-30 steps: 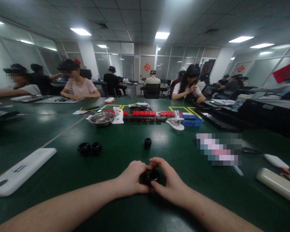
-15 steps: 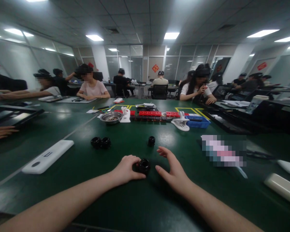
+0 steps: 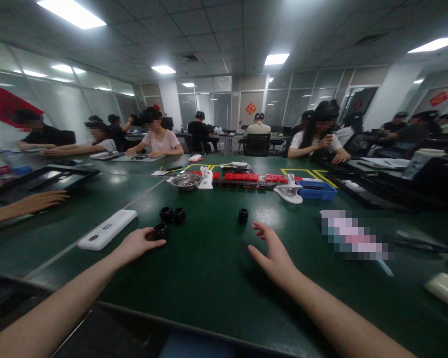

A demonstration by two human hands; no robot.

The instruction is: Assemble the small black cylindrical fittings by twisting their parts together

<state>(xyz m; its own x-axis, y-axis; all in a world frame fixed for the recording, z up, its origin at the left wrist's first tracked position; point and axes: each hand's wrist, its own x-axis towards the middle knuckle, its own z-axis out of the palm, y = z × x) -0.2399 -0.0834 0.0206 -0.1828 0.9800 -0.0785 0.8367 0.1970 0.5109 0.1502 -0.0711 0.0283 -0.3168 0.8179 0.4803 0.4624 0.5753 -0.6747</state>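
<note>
My left hand (image 3: 140, 244) is closed around a small black ring-shaped part (image 3: 160, 231), with the thumb in front and the fingers behind it. Just beyond it, two similar black parts, a left one (image 3: 166, 215) and a right one (image 3: 179, 215), stand side by side on the green table (image 3: 205, 258). Another black part (image 3: 243, 215) stands alone farther right. Near that one, my right hand (image 3: 274, 256) hovers with thumb and fingers apart and nothing between them. What the black parts belong to I cannot make out.
A white oblong device (image 3: 107, 229) lies at the left. Across the middle are a metal bowl (image 3: 186, 182), white clamps (image 3: 289, 190), red strips (image 3: 242, 177) and a blue tray (image 3: 316, 190). Another person's hand (image 3: 41, 201) rests at far left. Several people sit around.
My left hand has carried the black part leftward, close to the pair of black parts. The right hand stays spread near the lone part. The view has shifted a little to the left.
</note>
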